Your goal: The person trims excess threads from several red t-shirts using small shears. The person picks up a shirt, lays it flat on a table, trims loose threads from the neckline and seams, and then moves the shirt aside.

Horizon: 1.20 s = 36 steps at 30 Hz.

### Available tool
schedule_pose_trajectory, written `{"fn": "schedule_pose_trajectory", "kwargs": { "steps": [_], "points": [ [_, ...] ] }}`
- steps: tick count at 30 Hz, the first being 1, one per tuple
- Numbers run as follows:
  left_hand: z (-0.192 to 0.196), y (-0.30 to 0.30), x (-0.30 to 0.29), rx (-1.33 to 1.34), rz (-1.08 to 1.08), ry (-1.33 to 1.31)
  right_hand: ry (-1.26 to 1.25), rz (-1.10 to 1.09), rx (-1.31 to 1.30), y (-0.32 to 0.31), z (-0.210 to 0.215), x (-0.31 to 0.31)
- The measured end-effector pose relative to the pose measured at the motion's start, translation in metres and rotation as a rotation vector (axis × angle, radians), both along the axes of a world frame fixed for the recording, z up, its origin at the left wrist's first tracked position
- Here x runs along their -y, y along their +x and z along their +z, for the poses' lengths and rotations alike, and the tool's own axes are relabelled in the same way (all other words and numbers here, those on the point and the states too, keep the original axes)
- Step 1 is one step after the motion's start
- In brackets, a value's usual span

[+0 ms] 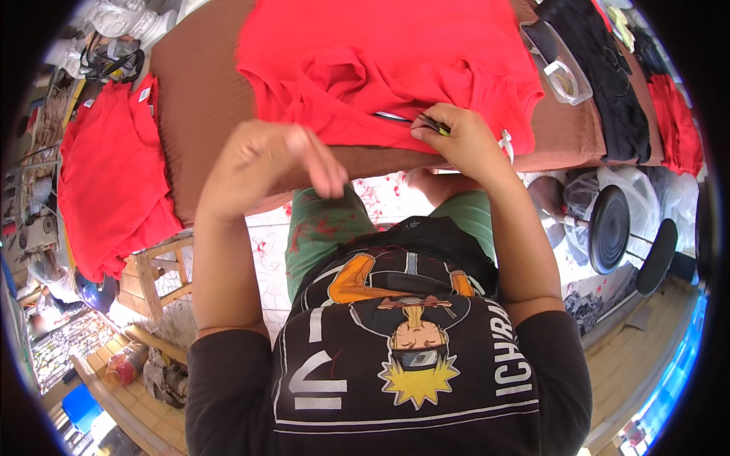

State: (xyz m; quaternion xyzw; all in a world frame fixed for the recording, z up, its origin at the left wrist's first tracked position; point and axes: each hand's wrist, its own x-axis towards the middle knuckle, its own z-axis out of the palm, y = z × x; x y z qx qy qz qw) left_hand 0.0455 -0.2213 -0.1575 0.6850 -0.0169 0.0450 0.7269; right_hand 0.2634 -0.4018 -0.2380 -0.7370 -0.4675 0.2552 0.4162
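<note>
Grips a small, dark, slim hand tool with a yellow-green patch [439, 128] between the thumb and fingers of the right hand [469, 140], closed on it just right of centre in the upper half of the frame. Has a bright red cloth garment [380, 45] under that hand, spread across the upper centre of the frame, rumpled in its near part, on a padded table covered in brown cloth [198, 99]. Holds the left hand [255, 163], blurred, above the table's front edge, left of centre, with fingers bent and pointing toward the lower right; cannot tell whether closed on anything. Has a narrow white strip [391, 116] in a garment fold just left of the tool, and a small white tie [506, 143] near the right hand. Keeps a clear plastic box [579, 90] and a long black cloth [608, 114] at the upper right, with more red cloth [674, 129] beyond, and a heap of red garments [110, 182] at the left. Wears a black printed T-shirt [464, 406] and green shorts [304, 254] flecked with red threads, lower in the frame.
</note>
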Motion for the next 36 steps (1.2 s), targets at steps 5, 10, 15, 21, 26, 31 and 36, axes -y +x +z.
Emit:
{"fn": "schedule_pose_trajectory", "kwargs": {
  "steps": [5, 10, 15, 21, 26, 31, 36],
  "points": [
    [-0.024, 0.014, 0.007, -0.068, 0.661, 0.514, -0.057, 0.002, 0.033, -0.003, 0.005, 0.0],
    [-0.068, 0.031, 0.036, 0.085, 0.555, 1.195, -0.018, 0.013, 0.016, -0.001, 0.0, 0.0],
    [-0.039, 0.013, 0.018, -0.07, 0.11, 0.455, -0.061, 0.016, 0.036, -0.001, 0.002, 0.0],
    [-0.002, -0.003, -0.016, -0.001, 0.437, 0.243, -0.087, -0.004, 0.002, 0.0, 0.003, 0.001],
    [-0.061, 0.01, -0.024, -0.31, 0.835, 0.609, -0.035, 0.007, -0.041, -0.003, 0.002, 0.001],
    [-0.059, 0.022, 0.005, -0.138, 0.939, 0.831, -0.053, -0.006, -0.064, -0.008, 0.015, 0.002],
    [-0.04, 0.02, 0.056, 0.233, 0.625, 1.286, 0.189, -0.09, -0.65, -0.032, 0.035, 0.003]
  ]
}}
